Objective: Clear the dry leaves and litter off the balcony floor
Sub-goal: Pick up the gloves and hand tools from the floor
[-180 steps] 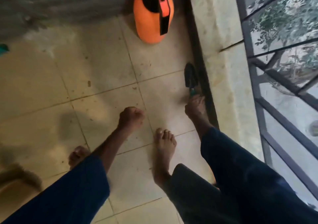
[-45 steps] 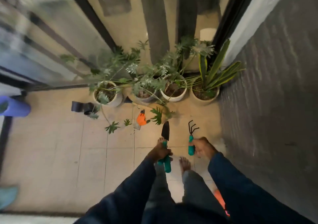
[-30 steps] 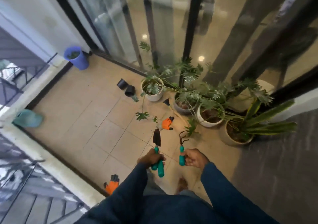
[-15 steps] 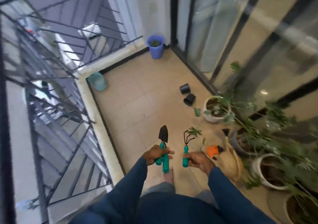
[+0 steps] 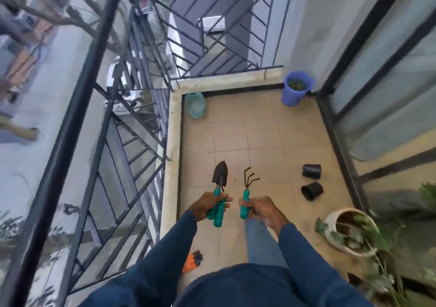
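Beside the railing [image 5: 113,141], the left hand [image 5: 207,206] is gripping a trowel [image 5: 220,172] and a second green handle, blade pointing up. The right hand [image 5: 262,210] is curling round a small rake [image 5: 247,184]. Both are hovering over the tan tiled floor [image 5: 271,141], where two black pots [image 5: 311,171] are lying tipped near a white planter [image 5: 349,229].

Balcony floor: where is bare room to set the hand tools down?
Bare tiles stretch from ahead of the trowel to the blue bucket at the far end. Crowded on the right: two black pots and the white planter.
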The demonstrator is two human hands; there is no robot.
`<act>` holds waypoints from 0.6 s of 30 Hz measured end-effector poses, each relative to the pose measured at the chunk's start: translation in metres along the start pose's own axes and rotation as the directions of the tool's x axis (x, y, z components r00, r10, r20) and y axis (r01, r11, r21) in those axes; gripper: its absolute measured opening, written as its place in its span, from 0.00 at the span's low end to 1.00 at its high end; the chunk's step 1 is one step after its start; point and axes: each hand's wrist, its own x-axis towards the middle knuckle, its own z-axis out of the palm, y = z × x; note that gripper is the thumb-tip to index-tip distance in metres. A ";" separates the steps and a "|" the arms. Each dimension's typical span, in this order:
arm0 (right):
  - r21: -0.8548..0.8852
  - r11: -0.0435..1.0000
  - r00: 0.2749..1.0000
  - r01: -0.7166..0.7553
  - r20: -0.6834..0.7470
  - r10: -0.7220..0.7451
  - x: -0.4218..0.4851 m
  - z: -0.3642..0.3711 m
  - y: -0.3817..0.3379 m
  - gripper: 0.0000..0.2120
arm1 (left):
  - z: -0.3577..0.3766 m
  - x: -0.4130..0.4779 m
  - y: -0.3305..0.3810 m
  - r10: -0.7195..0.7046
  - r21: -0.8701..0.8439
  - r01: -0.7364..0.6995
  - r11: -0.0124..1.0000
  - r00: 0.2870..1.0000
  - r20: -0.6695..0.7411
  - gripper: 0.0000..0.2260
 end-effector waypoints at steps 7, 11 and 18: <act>-0.200 0.979 0.995 0.029 0.102 -0.009 0.076 0.012 -0.162 0.24 | -0.018 0.055 0.113 0.014 -0.100 -0.033 0.994 0.983 -0.183 0.15; -0.241 0.968 0.991 0.065 0.128 -0.035 0.101 0.036 -0.243 0.23 | -0.037 0.079 0.170 0.038 -0.176 -0.088 0.981 0.963 -0.268 0.14; -0.326 0.939 0.973 0.108 0.230 -0.032 0.167 0.091 -0.372 0.14 | -0.093 0.146 0.266 0.003 -0.228 -0.082 0.970 0.945 -0.326 0.17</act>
